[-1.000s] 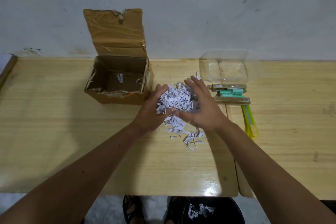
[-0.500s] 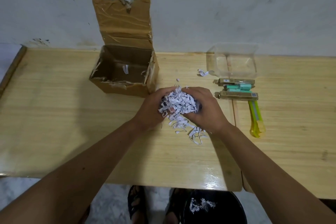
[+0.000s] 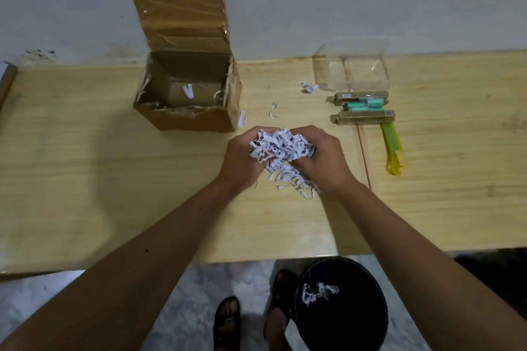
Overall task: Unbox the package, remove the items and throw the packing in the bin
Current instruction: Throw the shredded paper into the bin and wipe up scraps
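A wad of white shredded paper [image 3: 281, 148] is cupped between my left hand [image 3: 242, 159] and my right hand [image 3: 325, 157], just above the wooden table [image 3: 85, 179]; loose strips trail down from it onto the table. The open cardboard box [image 3: 188, 100] stands at the back left with its lid up against the wall and a few strips inside. Two gold boxes [image 3: 362, 117] and a green item [image 3: 365, 105] lie to the right. A black bin [image 3: 342, 305] with some shreds in it stands on the floor under the table's front edge.
A clear plastic container [image 3: 353, 71] sits at the back right by the wall. A yellow-green utility knife [image 3: 395, 154] lies right of my hands. A few stray strips [image 3: 309, 88] lie between box and container. My sandalled feet [image 3: 228, 322] are next to the bin.
Both hands have closed the shredded paper into a tighter wad and drawn it toward me across the table. The view tilted down, showing more of the bin.
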A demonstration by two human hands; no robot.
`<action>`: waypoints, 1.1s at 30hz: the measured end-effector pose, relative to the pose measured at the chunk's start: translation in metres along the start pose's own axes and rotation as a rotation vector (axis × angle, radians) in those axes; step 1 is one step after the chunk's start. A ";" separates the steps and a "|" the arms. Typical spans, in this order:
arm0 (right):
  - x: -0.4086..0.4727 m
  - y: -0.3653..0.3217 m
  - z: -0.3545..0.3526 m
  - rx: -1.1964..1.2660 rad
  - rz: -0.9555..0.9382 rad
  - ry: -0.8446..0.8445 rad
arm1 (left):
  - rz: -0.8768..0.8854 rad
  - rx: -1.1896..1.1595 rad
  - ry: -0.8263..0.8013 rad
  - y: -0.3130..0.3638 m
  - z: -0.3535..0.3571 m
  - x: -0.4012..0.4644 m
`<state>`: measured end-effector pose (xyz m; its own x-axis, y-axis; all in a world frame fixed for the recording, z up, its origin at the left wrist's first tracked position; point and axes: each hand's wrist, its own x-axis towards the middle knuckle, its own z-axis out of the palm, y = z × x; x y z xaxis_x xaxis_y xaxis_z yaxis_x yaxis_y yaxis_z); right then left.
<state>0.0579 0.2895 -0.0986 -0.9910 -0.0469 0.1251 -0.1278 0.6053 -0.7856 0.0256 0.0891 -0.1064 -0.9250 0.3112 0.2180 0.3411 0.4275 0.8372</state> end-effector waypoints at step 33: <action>-0.406 0.043 -0.074 0.109 0.725 0.409 | -0.373 -0.378 -0.743 0.128 0.222 -0.228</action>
<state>0.4577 0.3933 -0.1389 -0.7395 0.6286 -0.2407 0.5118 0.2929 -0.8076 0.3173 0.2613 -0.1606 -0.5741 0.7308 -0.3693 -0.1574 0.3440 0.9257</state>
